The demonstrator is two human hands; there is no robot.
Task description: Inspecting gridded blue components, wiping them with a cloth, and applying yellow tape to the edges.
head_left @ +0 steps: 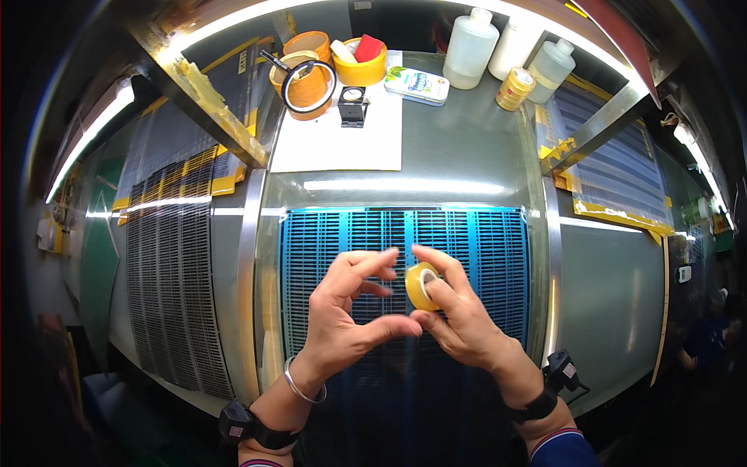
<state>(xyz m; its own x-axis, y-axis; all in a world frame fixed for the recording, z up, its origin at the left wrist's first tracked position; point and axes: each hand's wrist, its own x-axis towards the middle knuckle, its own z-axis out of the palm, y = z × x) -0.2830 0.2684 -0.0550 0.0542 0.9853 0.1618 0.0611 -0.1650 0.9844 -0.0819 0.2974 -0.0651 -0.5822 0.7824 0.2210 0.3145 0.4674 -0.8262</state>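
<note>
My right hand grips a small roll of yellowish clear tape, its thumb by the white core and its fingers around the far side. My left hand is just left of the roll, thumb and fingers spread, a little blurred. Whether a strip of tape runs between the hands is too fine to make out. Both hands are over a blue patterned sheet with rows of dark slots, lying on the glass work table. Its near part is dark and partly hidden by my hands.
At the back stand orange tape rolls, a round magnifier, a small black loupe, a flat tin, plastic bottles and stacked tape rolls. Metal posts rise on both sides. A dark slotted sheet lies left.
</note>
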